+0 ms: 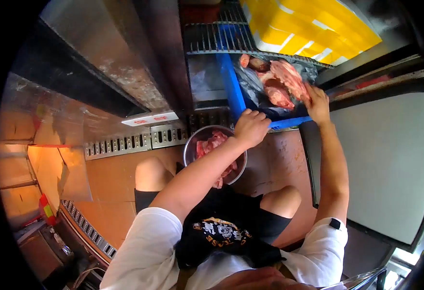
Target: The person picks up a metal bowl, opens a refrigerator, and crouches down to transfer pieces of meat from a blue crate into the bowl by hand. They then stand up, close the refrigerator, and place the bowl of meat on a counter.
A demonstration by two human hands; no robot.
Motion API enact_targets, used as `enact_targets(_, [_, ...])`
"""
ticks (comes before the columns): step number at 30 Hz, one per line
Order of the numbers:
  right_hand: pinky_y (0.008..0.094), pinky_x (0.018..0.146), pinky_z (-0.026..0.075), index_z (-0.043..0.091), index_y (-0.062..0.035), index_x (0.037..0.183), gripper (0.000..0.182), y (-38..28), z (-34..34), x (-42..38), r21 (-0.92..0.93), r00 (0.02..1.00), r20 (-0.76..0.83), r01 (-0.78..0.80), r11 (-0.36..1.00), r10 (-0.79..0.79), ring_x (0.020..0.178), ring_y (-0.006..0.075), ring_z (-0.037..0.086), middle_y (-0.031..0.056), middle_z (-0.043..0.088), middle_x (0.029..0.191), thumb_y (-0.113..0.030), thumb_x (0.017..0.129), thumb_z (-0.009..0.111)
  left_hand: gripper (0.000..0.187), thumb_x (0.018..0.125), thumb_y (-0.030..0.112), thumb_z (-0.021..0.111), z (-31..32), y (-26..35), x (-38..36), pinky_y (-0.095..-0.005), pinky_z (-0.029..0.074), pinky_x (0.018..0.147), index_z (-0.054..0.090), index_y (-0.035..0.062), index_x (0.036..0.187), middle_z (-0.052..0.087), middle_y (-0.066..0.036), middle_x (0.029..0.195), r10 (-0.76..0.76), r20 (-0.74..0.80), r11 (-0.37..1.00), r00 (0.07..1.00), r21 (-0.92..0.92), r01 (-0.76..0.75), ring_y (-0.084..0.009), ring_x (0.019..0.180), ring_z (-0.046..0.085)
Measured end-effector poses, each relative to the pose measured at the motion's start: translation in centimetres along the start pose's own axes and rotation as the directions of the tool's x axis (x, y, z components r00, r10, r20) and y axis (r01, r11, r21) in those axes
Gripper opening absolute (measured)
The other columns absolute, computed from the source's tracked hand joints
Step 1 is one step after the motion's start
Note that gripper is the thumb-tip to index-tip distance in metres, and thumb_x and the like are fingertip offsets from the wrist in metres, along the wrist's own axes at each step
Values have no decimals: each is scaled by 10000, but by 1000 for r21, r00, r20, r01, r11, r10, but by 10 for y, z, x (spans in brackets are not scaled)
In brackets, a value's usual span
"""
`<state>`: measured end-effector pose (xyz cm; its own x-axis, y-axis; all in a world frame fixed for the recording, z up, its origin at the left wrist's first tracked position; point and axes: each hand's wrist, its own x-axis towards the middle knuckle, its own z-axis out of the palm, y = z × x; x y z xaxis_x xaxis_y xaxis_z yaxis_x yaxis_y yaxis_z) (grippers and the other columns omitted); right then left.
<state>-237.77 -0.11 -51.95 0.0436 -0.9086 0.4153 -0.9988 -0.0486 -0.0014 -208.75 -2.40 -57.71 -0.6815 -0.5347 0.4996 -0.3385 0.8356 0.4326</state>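
Note:
I squat in front of an open fridge. My left hand [250,126] is closed on the front rim of a blue crate [233,92] on the low shelf. The crate is lined with dark plastic and holds several chunks of raw meat [279,82]. My right hand [316,104] grips the rightmost chunk at the crate's right side. On the floor below my left forearm stands a round metal bowl [190,147] with pieces of raw meat [209,144] in it.
A wire fridge shelf [212,43] carries a yellow crate [308,26] above the blue one. The open fridge door [381,164] stands to the right. A floor drain grate [125,142] runs along the orange tiles at left, with cardboard [62,164] beyond.

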Motion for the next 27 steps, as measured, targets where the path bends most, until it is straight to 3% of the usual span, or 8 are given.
enact_targets(2, [462,929,447,562,-161,1317,503,12,19,-3,-47,998,56,-33,998,35,1096,326,585,127,639,1144,-315,853,678,144,769,239,700,-6,3,1,-382,409,747,668,133,860,583,-47,828,-15,47,1000,999,22,14,-236,846,582])
enact_targets(4, [437,909,464,564,-123,1272,480,1,24,1,161,881,323,-410,898,345,1084,347,589,152,626,1175,-296,841,686,214,790,244,695,-16,3,6,-383,432,798,675,113,958,589,-76,928,-47,-80,986,996,-165,33,-269,940,575])
enact_targets(6, [425,905,481,566,-108,1236,502,17,44,3,175,876,347,-411,895,335,1088,363,599,176,629,1177,-293,793,712,339,802,159,653,-19,-15,20,-428,417,981,598,76,1126,563,-132,1163,-155,-38,910,987,-394,128,-354,1095,543])
enact_targets(10, [418,920,490,561,-116,1255,561,21,70,1,196,821,523,-376,906,228,1059,387,610,187,649,1151,-286,746,723,579,783,74,585,-34,-54,68,-445,407,993,462,82,1349,526,-144,1328,-216,75,974,973,85,210,-350,1186,528])
enact_targets(14, [488,896,485,550,-114,1176,478,-7,42,2,90,823,396,-476,875,407,1046,384,624,203,660,1111,-255,740,685,646,773,114,589,-41,-68,85,-468,407,962,426,85,1397,519,-133,1353,-300,344,895,890,424,138,-328,1190,537])
enact_targets(18, [525,838,456,551,-126,1067,399,-10,13,14,-68,928,196,-308,949,316,998,335,635,116,670,1030,-187,710,718,570,753,165,607,-44,-76,72,-489,408,920,500,99,1309,557,-95,1279,-285,213,900,935,396,184,-304,1156,527])
enact_targets(21, [480,813,426,555,-111,1035,440,-12,19,1,-43,977,-192,-103,994,93,953,312,605,80,646,958,-105,629,724,519,756,174,602,-45,-74,64,-490,414,915,537,107,1266,574,-74,1240,-264,163,925,951,321,202,-294,1137,517])
enact_targets(27, [435,815,394,590,-135,992,358,-60,-13,-5,-72,945,-254,-231,970,206,903,282,588,35,620,892,-81,650,679,444,747,156,606,-28,-93,57,-473,437,915,582,98,1186,597,-89,1177,-242,18,948,970,218,232,-320,1111,516])
